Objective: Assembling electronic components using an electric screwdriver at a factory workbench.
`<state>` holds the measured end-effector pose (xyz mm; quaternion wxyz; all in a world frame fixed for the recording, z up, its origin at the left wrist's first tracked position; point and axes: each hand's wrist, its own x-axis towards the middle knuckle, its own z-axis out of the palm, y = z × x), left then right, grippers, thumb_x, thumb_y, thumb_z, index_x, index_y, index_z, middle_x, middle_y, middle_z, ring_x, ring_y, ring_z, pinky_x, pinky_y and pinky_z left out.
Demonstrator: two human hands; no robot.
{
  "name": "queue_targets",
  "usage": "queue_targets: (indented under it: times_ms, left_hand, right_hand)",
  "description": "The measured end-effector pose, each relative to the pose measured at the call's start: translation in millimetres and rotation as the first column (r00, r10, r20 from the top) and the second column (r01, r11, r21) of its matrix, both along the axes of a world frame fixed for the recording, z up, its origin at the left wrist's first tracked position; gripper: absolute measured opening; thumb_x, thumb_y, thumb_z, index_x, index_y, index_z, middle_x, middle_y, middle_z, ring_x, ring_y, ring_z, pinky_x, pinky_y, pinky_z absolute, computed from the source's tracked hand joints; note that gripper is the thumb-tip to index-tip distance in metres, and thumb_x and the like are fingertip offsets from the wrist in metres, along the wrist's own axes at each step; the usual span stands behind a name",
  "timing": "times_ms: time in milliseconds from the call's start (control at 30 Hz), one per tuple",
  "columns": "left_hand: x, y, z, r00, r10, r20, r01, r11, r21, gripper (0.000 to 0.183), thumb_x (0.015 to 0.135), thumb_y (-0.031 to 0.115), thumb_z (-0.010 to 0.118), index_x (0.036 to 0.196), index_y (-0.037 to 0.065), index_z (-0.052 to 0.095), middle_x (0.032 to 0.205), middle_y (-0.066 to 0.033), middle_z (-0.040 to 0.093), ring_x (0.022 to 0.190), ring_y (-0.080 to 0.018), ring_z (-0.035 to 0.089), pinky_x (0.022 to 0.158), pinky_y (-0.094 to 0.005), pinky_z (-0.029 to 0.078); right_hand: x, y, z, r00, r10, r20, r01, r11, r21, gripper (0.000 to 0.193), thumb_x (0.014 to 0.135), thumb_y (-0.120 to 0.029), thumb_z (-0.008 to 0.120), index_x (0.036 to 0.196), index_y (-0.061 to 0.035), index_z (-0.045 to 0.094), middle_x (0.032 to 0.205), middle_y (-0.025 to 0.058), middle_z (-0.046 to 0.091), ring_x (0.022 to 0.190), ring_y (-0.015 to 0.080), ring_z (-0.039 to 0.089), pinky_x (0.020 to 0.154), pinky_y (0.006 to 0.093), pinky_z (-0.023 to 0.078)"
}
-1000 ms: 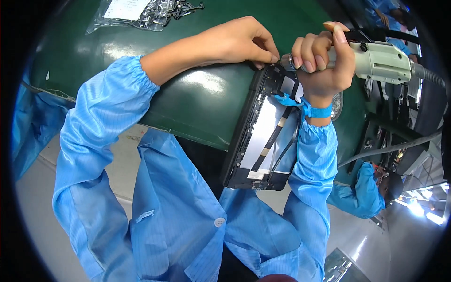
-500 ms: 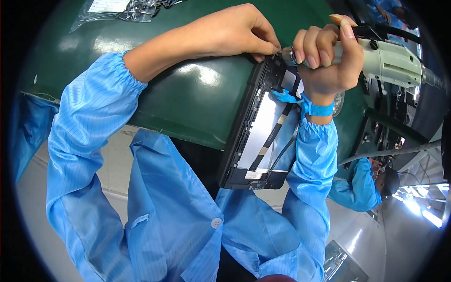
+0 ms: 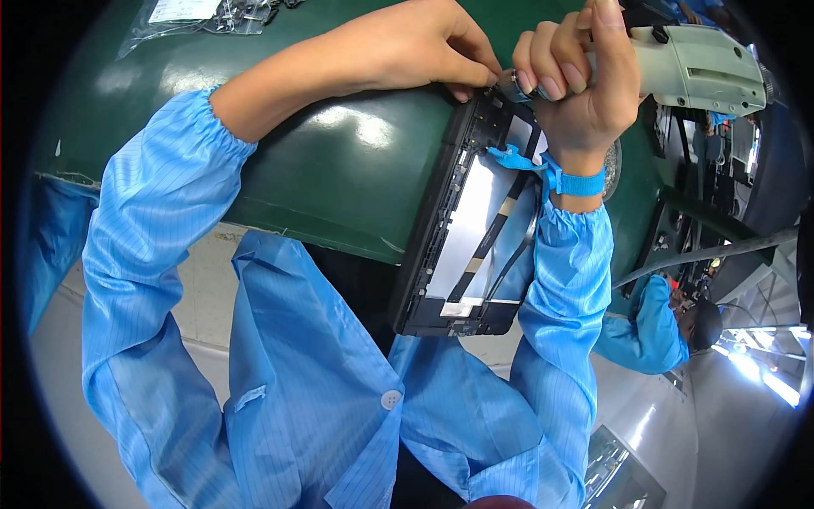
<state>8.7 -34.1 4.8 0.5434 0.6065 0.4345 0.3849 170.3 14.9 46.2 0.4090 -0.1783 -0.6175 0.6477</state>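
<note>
An opened tablet-like device [image 3: 479, 237], with a black frame, a silver inner panel and dark flat cables, lies slanted over the bench's near edge. At its far corner my left hand [image 3: 411, 47] is pinched closed; what its fingertips hold, if anything, is too small to make out. My right hand [image 3: 585, 89] wraps round the front of a pale electric screwdriver [image 3: 704, 72], which lies almost level. The screwdriver's metal nose [image 3: 514, 86] points left at that corner, right beside my left fingertips. Its very tip is hidden. A blue wrist strap [image 3: 581, 184] circles my right wrist.
The green bench [image 3: 348, 187] spreads beneath my left arm. A clear plastic bag of small dark parts [image 3: 242, 15] lies at its far left. A grey cable [image 3: 721, 253] crosses on the right, near another person's blue sleeve [image 3: 649, 331].
The screwdriver's rear end has swung upward in the picture, and my right hand has risen with it. My left hand stays pinched at the device's corner; the whole view has shifted slightly.
</note>
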Motion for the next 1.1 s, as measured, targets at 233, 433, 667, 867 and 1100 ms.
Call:
queue_targets:
  times_ms: [233, 433, 667, 867, 1100]
  left_hand:
    - [4, 1, -2, 0.998, -0.009, 0.063, 0.01, 1.0, -0.014, 0.022, 0.088, 0.01, 0.065, 0.102, -0.005, 0.072, 0.078, -0.0087, 0.071, 0.069, -0.01, 0.059, 0.066, -0.0257, 0.049]
    - [4, 1, -4, 0.998, -0.013, 0.059, 0.013, 1.0, -0.001, 0.021, 0.088, 0.009, 0.064, 0.101, -0.004, 0.072, 0.078, -0.0076, 0.07, 0.07, -0.0089, 0.058, 0.067, -0.0248, 0.049]
    - [8, -23, 30, 0.867, 0.26, -0.425, -0.194, 0.962, 0.193, 0.049, 0.088, 0.028, 0.067, 0.126, -0.003, 0.059, 0.124, -0.0258, 0.061, 0.105, -0.0375, 0.063, 0.087, -0.0407, 0.051]
    - [80, -169, 23, 0.771, 0.247, -0.588, 0.065, 0.886, 0.458, 0.094, 0.067, 0.067, 0.072, 0.134, 0.004, 0.053, 0.145, -0.0202, 0.043, 0.128, -0.0465, 0.043, 0.105, -0.0594, 0.034]
    - [97, -179, 4, 0.687, 0.202, -0.698, 0.16, 0.895, 0.417, 0.098, 0.071, 0.056, 0.077, 0.14, -0.004, 0.044, 0.148, -0.0295, 0.036, 0.134, -0.057, 0.032, 0.11, -0.0585, 0.033]
  right_hand:
    - [2, 1, -2, 0.999, -0.021, -0.028, 0.02, 1.0, -0.016, 0.04, 0.105, -0.026, 0.042, 0.069, -0.0098, 0.041, 0.046, -0.003, 0.026, 0.034, 0.0108, 0.029, 0.036, 0.0266, 0.036]
    - [3, 1, -2, 0.999, -0.034, -0.022, 0.034, 0.999, -0.019, 0.041, 0.105, -0.025, 0.044, 0.067, -0.0103, 0.041, 0.046, -0.0031, 0.027, 0.034, 0.0109, 0.03, 0.036, 0.0264, 0.037]
    - [-3, 17, -19, 0.68, 0.334, -0.653, -0.437, 0.9, 0.005, 0.021, 0.103, -0.021, 0.05, 0.088, -0.0055, 0.051, 0.049, -0.0037, 0.031, 0.035, 0.0095, 0.032, 0.037, 0.0259, 0.036]
    - [3, -8, 9, 0.989, -0.143, -0.02, 0.142, 0.989, -0.039, 0.016, 0.098, -0.017, 0.06, 0.089, -0.005, 0.055, 0.05, -0.0021, 0.038, 0.036, 0.0094, 0.038, 0.039, 0.026, 0.039]
    - [37, -10, 34, 0.948, -0.301, -0.103, 0.301, 0.953, -0.011, 0.021, 0.097, -0.021, 0.06, 0.097, -0.0004, 0.061, 0.05, -0.0016, 0.039, 0.038, 0.0114, 0.04, 0.039, 0.0281, 0.039]
